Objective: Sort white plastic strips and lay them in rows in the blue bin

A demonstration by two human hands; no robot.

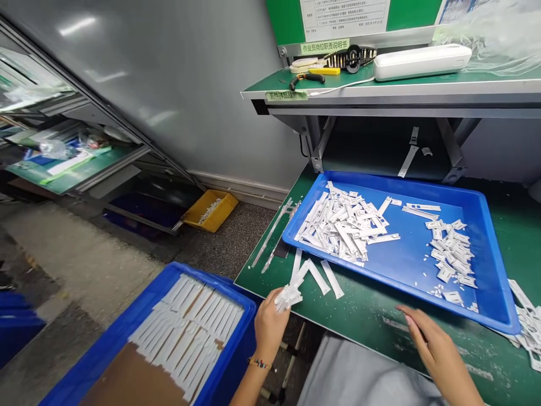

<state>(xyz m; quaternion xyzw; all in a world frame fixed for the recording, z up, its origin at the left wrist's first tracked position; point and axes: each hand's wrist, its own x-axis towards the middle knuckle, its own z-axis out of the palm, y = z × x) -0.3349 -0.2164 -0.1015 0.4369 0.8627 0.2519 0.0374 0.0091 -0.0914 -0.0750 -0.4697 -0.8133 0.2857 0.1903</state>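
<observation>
My left hand (270,317) is closed round a small bunch of white plastic parts (289,296) at the table's front edge. Just beyond it, a few long flat white strips (316,276) lie on the green table. My right hand (426,338) is over the table's front edge with fingers stretched out and nothing in them. Behind both hands is a blue tray (397,282), holding a big heap of long white strips (346,225) on its left and a smaller pile of short white pieces (452,254) on its right.
At lower left, a blue bin (243,304) holds rows of white strips on brown cardboard. More white parts (530,327) lie right of the tray. A shelf (406,93) above carries pliers (306,80) and a white device (422,62). A yellow bin (215,214) stands on the floor.
</observation>
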